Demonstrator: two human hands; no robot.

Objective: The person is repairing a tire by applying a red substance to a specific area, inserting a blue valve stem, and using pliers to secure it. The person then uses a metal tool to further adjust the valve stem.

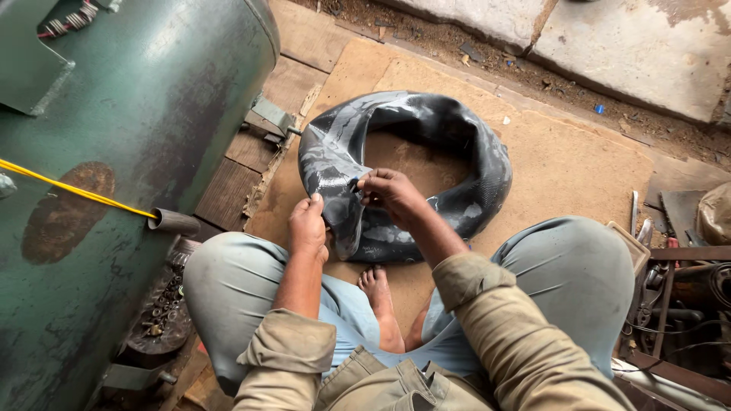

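Note:
A black rubber inner tube lies limp and folded in a ring on a brown board in front of me. My left hand grips the near fold of the tube from the left. My right hand pinches the same fold from the right, fingers closed around a small blue-tipped part at the tube's inner edge. Both hands sit close together, a few centimetres apart. My knees in grey trousers flank the tube, and a bare foot rests just below it.
A large green metal tank with a yellow hose stands at the left. Wooden planks lie beside it. A dish of small metal parts sits at lower left. Tools and metal frames crowd the right. Stone slabs line the far side.

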